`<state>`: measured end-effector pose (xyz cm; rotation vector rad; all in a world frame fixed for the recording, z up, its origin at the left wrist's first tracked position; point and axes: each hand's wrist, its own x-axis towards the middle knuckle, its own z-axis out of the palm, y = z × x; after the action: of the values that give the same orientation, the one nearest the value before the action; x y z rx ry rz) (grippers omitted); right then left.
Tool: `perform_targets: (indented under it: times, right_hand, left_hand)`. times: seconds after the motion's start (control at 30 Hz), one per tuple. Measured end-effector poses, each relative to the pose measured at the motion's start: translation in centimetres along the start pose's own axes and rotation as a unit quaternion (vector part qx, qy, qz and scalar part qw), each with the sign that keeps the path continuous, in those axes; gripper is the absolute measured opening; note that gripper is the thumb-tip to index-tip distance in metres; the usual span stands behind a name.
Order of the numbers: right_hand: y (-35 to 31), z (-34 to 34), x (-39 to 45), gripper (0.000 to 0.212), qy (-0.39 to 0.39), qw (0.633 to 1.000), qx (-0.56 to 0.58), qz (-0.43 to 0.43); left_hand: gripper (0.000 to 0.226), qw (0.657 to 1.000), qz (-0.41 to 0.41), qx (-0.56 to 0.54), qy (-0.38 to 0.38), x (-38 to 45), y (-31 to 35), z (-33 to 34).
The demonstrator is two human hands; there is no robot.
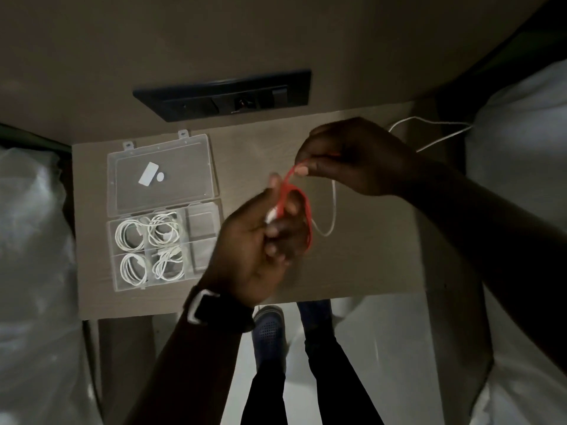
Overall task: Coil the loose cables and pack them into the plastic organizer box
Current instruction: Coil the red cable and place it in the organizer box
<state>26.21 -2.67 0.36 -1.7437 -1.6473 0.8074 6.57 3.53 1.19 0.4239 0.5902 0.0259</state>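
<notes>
Materials and finishes, dim light

Organizer box (205, 223): clear glossy plastic (lid hinged open). Coiled white cables (130, 237): smooth sheath. Red cable (283, 197): smooth, slightly shiny. Counter (368, 256): pale wood-grain, matt. Wrist strap (214, 311): dark, matt.

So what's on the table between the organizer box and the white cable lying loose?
In the head view, only the left hand winding the red cable hovers there.

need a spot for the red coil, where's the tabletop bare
Bare wood lies along the near edge of the table, right of the organizer box and below the white cable. The left side is crowded by the box and its open lid.
</notes>
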Motion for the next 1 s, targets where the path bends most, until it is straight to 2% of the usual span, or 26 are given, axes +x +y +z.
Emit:
perform_targets:
  times: [0.1,0.2,0.27,0.33,0.4,0.43,0.5,0.57,0.63,0.7,0.73,0.8,0.87,0.9,1.0]
  right_hand:
    - [-0.2,2.2,-1.2,0.027,0.009,0.999,-0.009,0.032]
    - [-0.3,3.9,-3.0,0.025,-0.029,0.997,-0.060,0.035]
    - [-1.2,5.0,-3.6,0.031,-0.048,0.996,-0.080,-0.007]
    - [-2.3,5.4,-3.3,0.036,-0.072,0.992,-0.091,-0.054]
    - [-2.5,5.1,-2.4,0.027,-0.090,0.985,-0.110,-0.095]
    - [-2.2,4.5,-1.9,0.022,-0.087,0.984,-0.115,-0.104]
    - [-1.0,2.9,-1.3,0.014,-0.061,0.992,-0.090,-0.061]
    - [0.4,1.5,-1.0,0.016,-0.015,0.999,-0.046,-0.011]
    - [1.3,0.9,-0.9,0.016,0.005,1.000,0.018,0.017]
    - [1.5,1.3,-1.0,0.013,0.011,0.996,0.084,0.036]
    - [1.6,1.7,-1.1,0.014,0.015,0.995,0.092,0.043]
    - [1.8,2.6,-1.5,0.017,0.018,0.995,0.076,0.055]
    - [1.8,3.3,-2.2,0.017,0.004,0.998,0.040,0.055]
    - [1.7,3.7,-2.7,0.017,-0.012,0.999,0.016,0.048]
    - [0.4,4.5,-3.8,0.039,-0.067,0.997,-0.030,0.033]
  left_hand:
    - [0.043,0.969,0.180,-0.165,-0.026,-0.8,2.6,0.5]
    - [0.038,0.928,0.273,-0.247,0.055,-0.2,4.8,-0.8]
    - [0.032,0.928,0.301,-0.145,0.162,1.0,4.2,-1.5]
    - [0.026,0.903,0.312,0.089,0.281,2.6,2.1,-1.7]
    - [0.026,0.868,0.279,0.296,0.285,3.6,-0.5,-1.9]
    - [0.028,0.861,0.244,0.352,0.276,3.7,-1.4,-2.2]
    - [0.033,0.874,0.144,0.367,0.283,3.4,-2.6,-2.7]
    - [0.034,0.905,0.036,0.329,0.267,2.4,-3.2,-2.6]
    - [0.030,0.952,-0.021,0.220,0.214,1.2,-3.2,-1.7]
    - [0.035,0.991,0.002,0.031,0.131,0.2,-2.3,-0.7]
    - [0.040,0.995,0.034,-0.046,0.079,-0.1,-1.6,-0.3]
    - [0.046,0.980,0.131,-0.150,-0.003,-0.7,0.3,-0.2]
    - [0.046,0.950,0.223,-0.216,-0.034,-1.0,2.3,-0.8]
    - [0.045,0.937,0.250,-0.242,-0.024,-1.1,3.2,-1.2]
    - [0.037,0.921,0.291,-0.256,0.048,-0.5,5.1,-2.3]
